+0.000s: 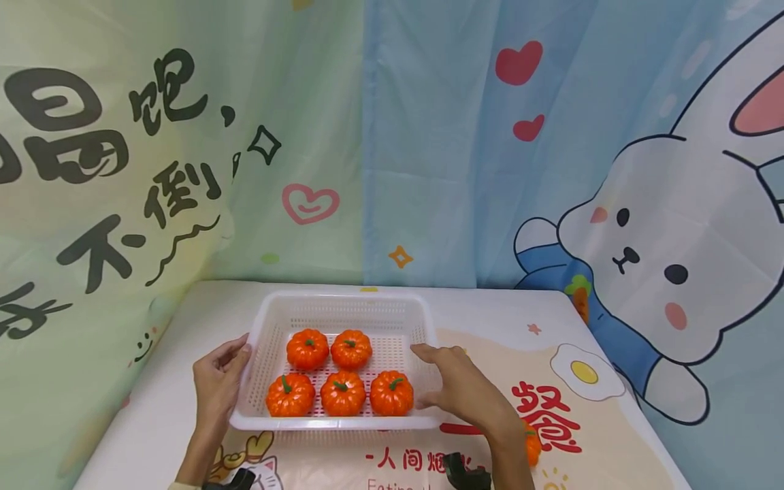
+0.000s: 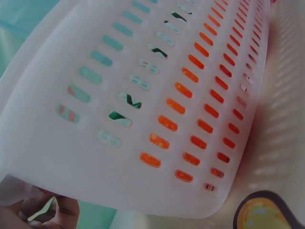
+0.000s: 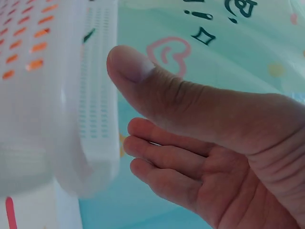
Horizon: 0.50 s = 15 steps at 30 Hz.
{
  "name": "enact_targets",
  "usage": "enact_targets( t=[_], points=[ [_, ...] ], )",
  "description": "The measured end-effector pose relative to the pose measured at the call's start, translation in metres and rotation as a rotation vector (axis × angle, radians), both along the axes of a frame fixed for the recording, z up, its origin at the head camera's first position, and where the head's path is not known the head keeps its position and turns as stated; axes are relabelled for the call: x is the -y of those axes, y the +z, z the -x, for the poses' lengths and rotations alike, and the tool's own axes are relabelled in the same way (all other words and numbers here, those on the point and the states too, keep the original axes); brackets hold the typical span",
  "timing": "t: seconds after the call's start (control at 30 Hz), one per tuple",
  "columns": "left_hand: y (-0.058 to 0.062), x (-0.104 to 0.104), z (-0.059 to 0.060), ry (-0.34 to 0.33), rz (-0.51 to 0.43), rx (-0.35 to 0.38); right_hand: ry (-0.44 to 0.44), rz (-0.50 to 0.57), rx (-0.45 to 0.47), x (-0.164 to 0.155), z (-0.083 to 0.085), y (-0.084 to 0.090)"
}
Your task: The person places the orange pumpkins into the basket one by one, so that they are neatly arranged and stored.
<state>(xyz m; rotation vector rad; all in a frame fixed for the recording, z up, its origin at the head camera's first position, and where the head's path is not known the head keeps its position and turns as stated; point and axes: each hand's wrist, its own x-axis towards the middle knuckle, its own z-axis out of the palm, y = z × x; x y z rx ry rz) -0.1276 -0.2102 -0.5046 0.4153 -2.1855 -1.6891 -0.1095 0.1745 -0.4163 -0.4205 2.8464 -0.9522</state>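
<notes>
A white perforated plastic basket (image 1: 333,423) is in the middle of the head view, with several small orange pumpkins (image 1: 343,393) in two rows on its floor. My left hand (image 1: 219,381) grips the basket's left rim; in the left wrist view its curled fingers (image 2: 64,212) show at the basket's corner. On the right side, my right hand (image 1: 465,388) is at the basket's edge with thumb and fingers spread apart. The right wrist view shows that hand's thumb (image 3: 131,67) and relaxed fingers (image 3: 167,181) beside the basket wall, holding nothing.
Another orange pumpkin (image 1: 533,446) lies on the table to the right, partly hidden by my right forearm. A printed cloth (image 1: 490,316) covers the table. Behind it hangs a patterned curtain (image 1: 422,156) with hearts and a rabbit.
</notes>
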Motion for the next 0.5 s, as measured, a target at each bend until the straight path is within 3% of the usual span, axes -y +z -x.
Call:
enact_targets(
  t=[0.2,0.5],
  points=[
    [0.001,0.000,0.001,0.005,0.010,0.014,-0.121,-0.019,0.047,-0.017,-0.011,0.005],
    [0.002,0.000,0.000,-0.004,-0.001,0.012,-0.260,-0.097,0.115,-0.043,-0.021,0.000]
  ],
)
